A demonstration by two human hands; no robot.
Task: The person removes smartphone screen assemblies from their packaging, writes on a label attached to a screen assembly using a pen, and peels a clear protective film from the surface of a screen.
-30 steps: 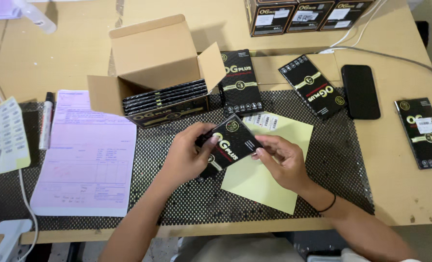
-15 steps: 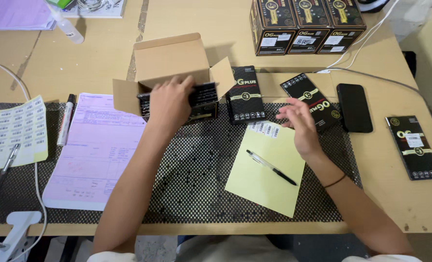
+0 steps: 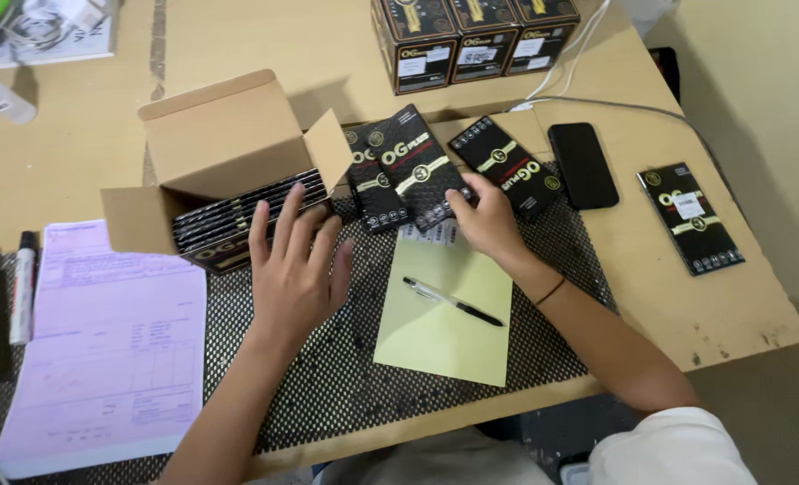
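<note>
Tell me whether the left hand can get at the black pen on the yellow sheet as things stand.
Probably yes. The left hand rests open by the cardboard box, holding nothing, and the pen lies uncovered on the yellow sheet just beside it, with only bare mesh mat between.

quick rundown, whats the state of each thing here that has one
cardboard box: open, flaps up, black packs stacked inside
left hand: open, fingers spread at the box's packs
right hand: gripping a flat black pack, tilted
pen: capped, lying on the yellow sheet
phone: screen dark
marker: capped
</note>
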